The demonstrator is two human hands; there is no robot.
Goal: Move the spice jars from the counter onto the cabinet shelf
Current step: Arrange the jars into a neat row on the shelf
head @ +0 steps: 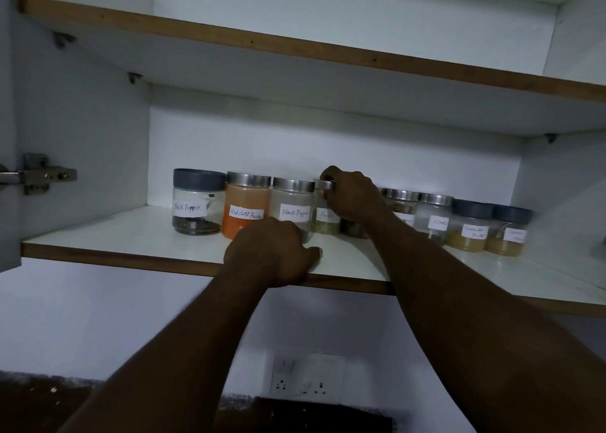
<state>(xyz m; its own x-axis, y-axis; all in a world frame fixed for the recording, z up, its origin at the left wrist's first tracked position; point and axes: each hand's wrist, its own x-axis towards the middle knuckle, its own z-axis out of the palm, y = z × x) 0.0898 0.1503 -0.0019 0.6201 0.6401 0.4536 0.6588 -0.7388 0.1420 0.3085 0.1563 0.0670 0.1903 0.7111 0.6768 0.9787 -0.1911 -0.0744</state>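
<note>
A row of several labelled spice jars stands on the white cabinet shelf (131, 232). From the left: a grey-lidded black pepper jar (196, 203), a red chilli powder jar (246, 208), a steel-lidded black pepper jar (292, 203), then a small fennel jar (324, 218). My right hand (351, 195) is closed around the fennel jar's steel lid. My left hand (275, 255) grips the shelf's front edge, in front of the second black pepper jar. To the right stand a clove jar (433, 216) and two grey-lidded jars with yellowish powder (470, 227).
An upper shelf (295, 47) spans the cabinet above the jars. A door hinge (42, 173) sits on the left wall. Below the cabinet, a wall socket plate (306, 378) is on the white wall. A dark counter strip shows at the bottom.
</note>
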